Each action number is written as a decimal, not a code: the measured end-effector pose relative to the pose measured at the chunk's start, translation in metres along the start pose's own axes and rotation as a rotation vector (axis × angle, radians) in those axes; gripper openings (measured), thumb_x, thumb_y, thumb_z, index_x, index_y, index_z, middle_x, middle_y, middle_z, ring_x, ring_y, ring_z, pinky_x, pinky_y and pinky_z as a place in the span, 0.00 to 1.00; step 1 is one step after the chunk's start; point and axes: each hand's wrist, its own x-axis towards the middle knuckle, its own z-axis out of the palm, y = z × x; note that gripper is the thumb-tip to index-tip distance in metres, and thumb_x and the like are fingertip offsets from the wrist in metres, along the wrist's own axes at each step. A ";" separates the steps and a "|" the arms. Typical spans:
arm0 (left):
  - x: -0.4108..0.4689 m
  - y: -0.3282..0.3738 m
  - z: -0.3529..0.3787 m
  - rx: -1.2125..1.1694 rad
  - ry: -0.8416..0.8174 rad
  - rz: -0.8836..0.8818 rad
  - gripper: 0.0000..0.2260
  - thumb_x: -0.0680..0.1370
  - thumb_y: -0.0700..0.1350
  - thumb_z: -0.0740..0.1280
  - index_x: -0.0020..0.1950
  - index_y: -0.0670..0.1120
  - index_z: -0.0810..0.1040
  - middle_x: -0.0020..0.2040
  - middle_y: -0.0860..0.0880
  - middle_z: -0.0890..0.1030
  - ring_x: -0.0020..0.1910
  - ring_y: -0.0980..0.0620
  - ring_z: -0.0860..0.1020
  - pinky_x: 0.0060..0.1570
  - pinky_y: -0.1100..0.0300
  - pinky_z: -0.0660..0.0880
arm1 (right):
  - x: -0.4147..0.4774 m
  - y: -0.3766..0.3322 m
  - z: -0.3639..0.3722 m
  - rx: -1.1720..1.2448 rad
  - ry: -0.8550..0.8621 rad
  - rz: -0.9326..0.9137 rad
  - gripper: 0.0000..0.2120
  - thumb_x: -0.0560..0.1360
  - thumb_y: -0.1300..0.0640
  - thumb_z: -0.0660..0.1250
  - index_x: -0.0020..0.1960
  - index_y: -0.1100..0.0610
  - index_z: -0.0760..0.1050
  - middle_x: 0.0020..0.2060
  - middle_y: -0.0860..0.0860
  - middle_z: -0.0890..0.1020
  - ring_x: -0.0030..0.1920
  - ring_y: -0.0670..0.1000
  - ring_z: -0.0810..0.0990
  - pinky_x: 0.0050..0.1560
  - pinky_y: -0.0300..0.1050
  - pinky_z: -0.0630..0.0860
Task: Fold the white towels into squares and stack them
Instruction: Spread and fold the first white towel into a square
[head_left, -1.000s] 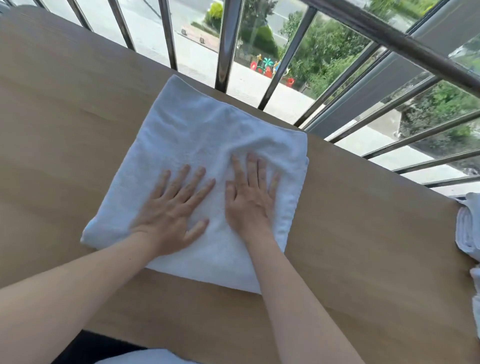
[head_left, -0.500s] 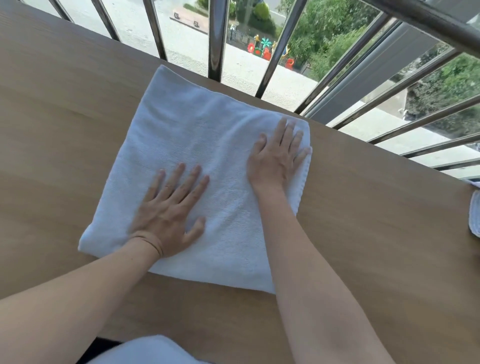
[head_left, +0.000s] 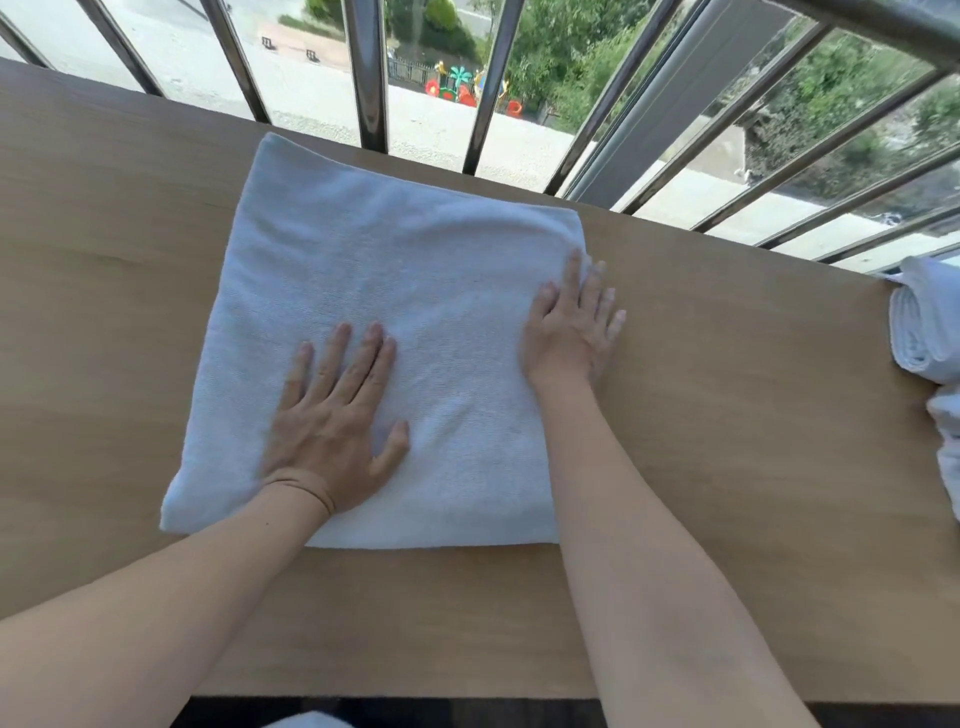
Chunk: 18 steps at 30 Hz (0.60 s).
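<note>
Head view, near to far. A sliver of white cloth (head_left: 306, 721) shows at the bottom edge, below the near rim of the table (head_left: 727, 467), a smooth, matt, light-brown slab with a faint wood grain. Two bare forearms reach across it. The left hand (head_left: 332, 431) lies palm down on the near-left part of the white towel (head_left: 405, 291), its fingers straight and fanned apart. The towel is folded to a rough square of looped terry; its surface is flat, its edges are thick and rounded, and its far corner is just beside the table's far rim. It lies in the middle of the table. The right hand (head_left: 569, 332) rests flat on the towel's right edge, its fingers straight and close together, the outer ones over bare wood. Well apart, at the table's right end, sit folded towels (head_left: 924, 322), white, with layered edges. Beyond stands a railing (head_left: 369, 78) of round, polished metal bars; through it, far below, coloured playground equipment (head_left: 457, 88) stands among trees.
</note>
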 end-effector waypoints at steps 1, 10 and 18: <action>0.000 0.000 0.000 -0.006 -0.005 -0.002 0.35 0.77 0.60 0.53 0.81 0.44 0.58 0.81 0.47 0.57 0.81 0.44 0.54 0.78 0.41 0.51 | -0.006 0.005 -0.002 0.020 0.003 0.063 0.27 0.85 0.45 0.41 0.82 0.45 0.39 0.82 0.50 0.44 0.81 0.54 0.43 0.79 0.57 0.37; -0.001 0.001 0.002 -0.062 -0.021 0.004 0.31 0.80 0.55 0.51 0.81 0.44 0.57 0.82 0.47 0.56 0.81 0.44 0.52 0.78 0.41 0.49 | -0.145 -0.007 0.033 -0.022 0.024 -0.361 0.26 0.84 0.49 0.44 0.82 0.47 0.47 0.82 0.48 0.48 0.81 0.50 0.42 0.80 0.54 0.41; -0.002 0.001 0.004 -0.092 -0.067 0.019 0.30 0.82 0.54 0.46 0.82 0.46 0.48 0.83 0.48 0.48 0.81 0.45 0.44 0.79 0.44 0.41 | -0.137 0.045 0.013 -0.131 0.084 0.173 0.28 0.84 0.53 0.45 0.82 0.52 0.41 0.82 0.51 0.42 0.81 0.55 0.40 0.79 0.59 0.39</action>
